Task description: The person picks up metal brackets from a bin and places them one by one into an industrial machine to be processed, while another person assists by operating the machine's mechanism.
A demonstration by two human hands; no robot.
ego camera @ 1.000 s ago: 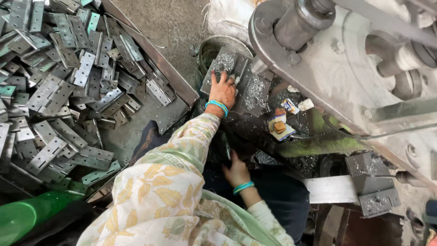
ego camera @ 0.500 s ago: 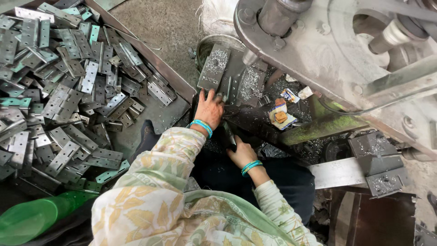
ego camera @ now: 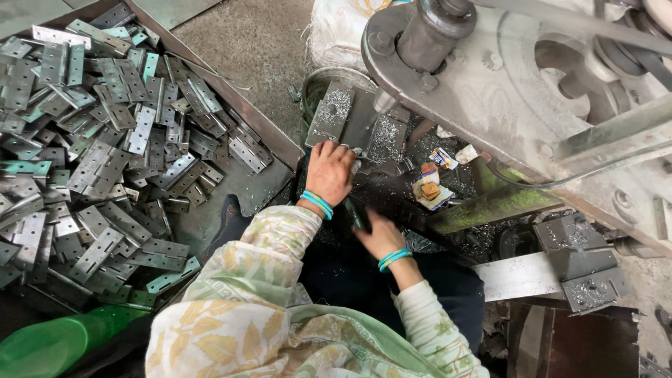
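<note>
A large grey machine (ego camera: 532, 105) with a heavy cast frame fills the upper right, daylight falling evenly on its dusty metal. Left of the machine lies a strip of bare concrete floor (ego camera: 259, 42), grey and gritty. Farther left of the machine a shallow metal tray (ego camera: 273, 143) holds a heap of flat steel hinges (ego camera: 91, 154). Below that heap, well left of the machine, lies a green plastic bottle (ego camera: 49, 346). Just behind the machine's left edge stands a white woven sack (ego camera: 336, 31).

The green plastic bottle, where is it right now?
In the head view, the green plastic bottle lies at bottom left, below the tray of metal hinges.
</note>
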